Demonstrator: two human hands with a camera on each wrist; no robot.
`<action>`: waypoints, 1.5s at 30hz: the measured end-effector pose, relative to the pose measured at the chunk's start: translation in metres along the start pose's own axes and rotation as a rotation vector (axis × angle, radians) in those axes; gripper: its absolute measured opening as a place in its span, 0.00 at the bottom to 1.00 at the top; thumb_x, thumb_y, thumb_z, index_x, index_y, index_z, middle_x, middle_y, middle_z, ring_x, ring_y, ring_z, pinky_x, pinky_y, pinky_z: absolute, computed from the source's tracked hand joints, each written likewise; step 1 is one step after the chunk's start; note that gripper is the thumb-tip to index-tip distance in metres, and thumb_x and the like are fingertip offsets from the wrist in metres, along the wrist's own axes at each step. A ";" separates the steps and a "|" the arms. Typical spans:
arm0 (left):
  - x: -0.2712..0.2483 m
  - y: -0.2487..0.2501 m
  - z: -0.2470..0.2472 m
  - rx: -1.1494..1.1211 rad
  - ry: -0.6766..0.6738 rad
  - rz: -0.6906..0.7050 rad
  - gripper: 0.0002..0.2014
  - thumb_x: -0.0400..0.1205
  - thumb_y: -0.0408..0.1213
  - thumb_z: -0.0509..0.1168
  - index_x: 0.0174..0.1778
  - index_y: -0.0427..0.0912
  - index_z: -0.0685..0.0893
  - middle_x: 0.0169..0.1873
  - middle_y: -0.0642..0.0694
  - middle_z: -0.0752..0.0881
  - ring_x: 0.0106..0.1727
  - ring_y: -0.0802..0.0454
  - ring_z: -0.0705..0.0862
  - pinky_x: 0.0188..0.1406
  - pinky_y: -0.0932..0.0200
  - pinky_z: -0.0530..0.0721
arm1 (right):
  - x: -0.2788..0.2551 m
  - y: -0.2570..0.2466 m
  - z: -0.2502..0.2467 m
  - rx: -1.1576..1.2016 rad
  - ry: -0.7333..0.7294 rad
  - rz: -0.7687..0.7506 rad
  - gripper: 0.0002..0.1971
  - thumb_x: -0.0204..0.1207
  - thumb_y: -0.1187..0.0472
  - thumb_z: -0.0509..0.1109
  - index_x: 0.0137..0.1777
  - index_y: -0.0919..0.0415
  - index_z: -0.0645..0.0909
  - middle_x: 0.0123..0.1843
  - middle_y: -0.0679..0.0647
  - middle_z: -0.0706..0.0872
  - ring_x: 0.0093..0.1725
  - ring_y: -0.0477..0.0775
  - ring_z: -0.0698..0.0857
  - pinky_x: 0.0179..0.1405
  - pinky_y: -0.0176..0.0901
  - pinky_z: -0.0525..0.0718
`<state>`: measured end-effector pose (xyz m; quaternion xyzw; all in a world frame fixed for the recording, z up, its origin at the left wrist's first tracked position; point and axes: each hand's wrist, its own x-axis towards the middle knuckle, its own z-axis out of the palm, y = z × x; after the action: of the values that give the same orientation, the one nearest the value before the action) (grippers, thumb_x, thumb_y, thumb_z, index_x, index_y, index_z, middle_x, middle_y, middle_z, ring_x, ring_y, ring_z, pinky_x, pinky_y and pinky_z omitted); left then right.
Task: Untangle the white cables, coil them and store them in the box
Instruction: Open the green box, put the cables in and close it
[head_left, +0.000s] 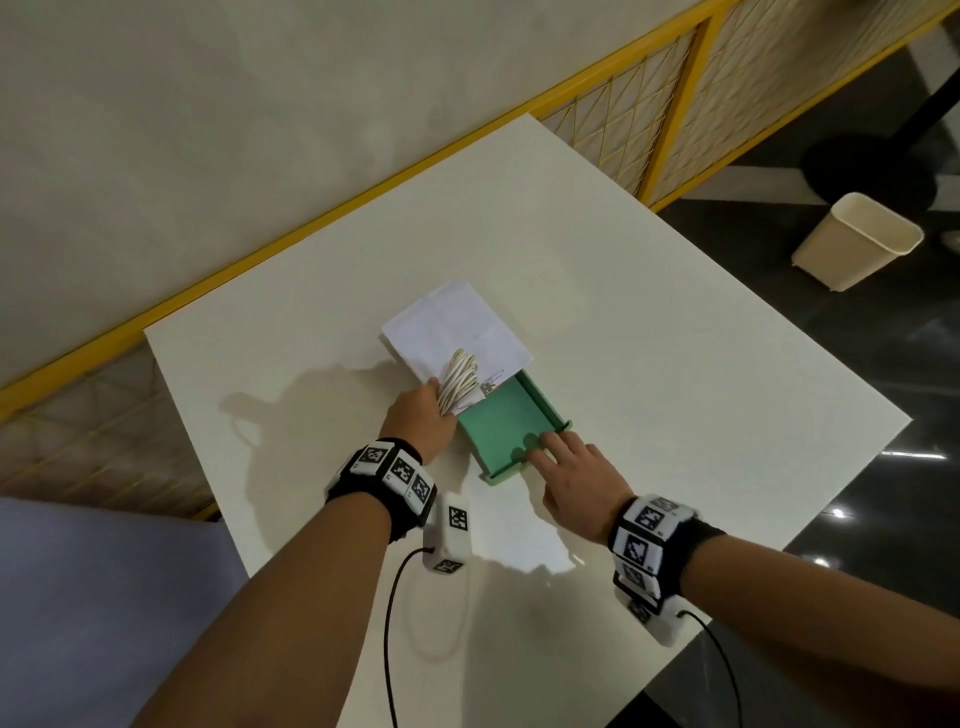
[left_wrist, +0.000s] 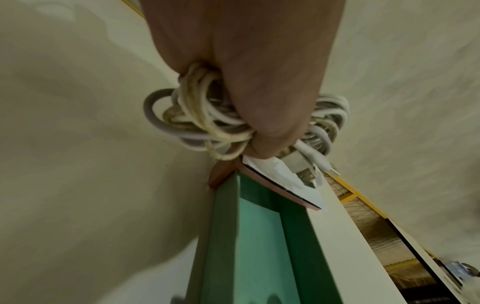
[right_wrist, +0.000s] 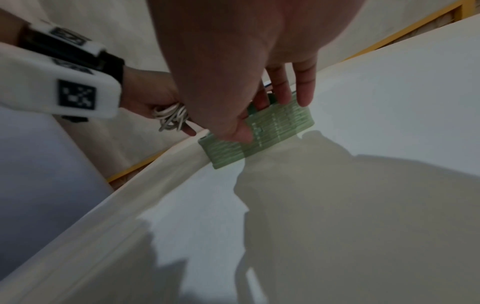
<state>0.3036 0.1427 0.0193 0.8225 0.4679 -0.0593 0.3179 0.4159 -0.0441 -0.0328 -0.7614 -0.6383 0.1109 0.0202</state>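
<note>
My left hand grips a coiled bundle of white cables over the left edge of the box, where the white sleeve meets the pulled-out green tray. In the left wrist view the coils bulge out on both sides of my fist, and the plugs hang over the sleeve's mouth. The tray's floor shows nothing lying on it. My right hand holds the tray's near wall, with fingers hooked over the rim and the thumb on the outer face.
The box lies mid-table on a white tabletop. A yellow-framed mesh railing runs behind the table's far edge. A cream waste bin stands on the dark floor to the right. Black wires trail from both wrist units.
</note>
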 end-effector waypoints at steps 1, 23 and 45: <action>0.000 0.000 0.000 0.003 0.004 0.001 0.10 0.82 0.37 0.62 0.52 0.34 0.81 0.42 0.36 0.85 0.46 0.37 0.85 0.45 0.53 0.79 | -0.009 0.000 0.002 0.003 0.001 0.004 0.33 0.52 0.57 0.77 0.60 0.52 0.71 0.55 0.53 0.85 0.47 0.56 0.86 0.34 0.45 0.87; -0.001 -0.004 0.002 -0.061 -0.022 -0.034 0.08 0.80 0.35 0.63 0.49 0.34 0.82 0.34 0.40 0.84 0.34 0.43 0.84 0.27 0.60 0.79 | -0.042 0.002 -0.003 0.091 0.040 0.103 0.26 0.61 0.59 0.72 0.61 0.54 0.73 0.59 0.57 0.82 0.50 0.59 0.85 0.40 0.49 0.88; -0.083 0.039 0.027 -0.749 -0.042 0.122 0.22 0.89 0.42 0.47 0.76 0.33 0.68 0.61 0.35 0.78 0.73 0.36 0.75 0.52 0.63 0.84 | 0.017 -0.052 -0.091 1.049 -0.167 0.235 0.22 0.82 0.45 0.55 0.64 0.62 0.75 0.57 0.59 0.85 0.57 0.60 0.84 0.62 0.52 0.82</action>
<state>0.2942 0.0528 0.0492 0.6743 0.4007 0.1181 0.6089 0.3857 -0.0078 0.0625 -0.7039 -0.4074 0.4762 0.3343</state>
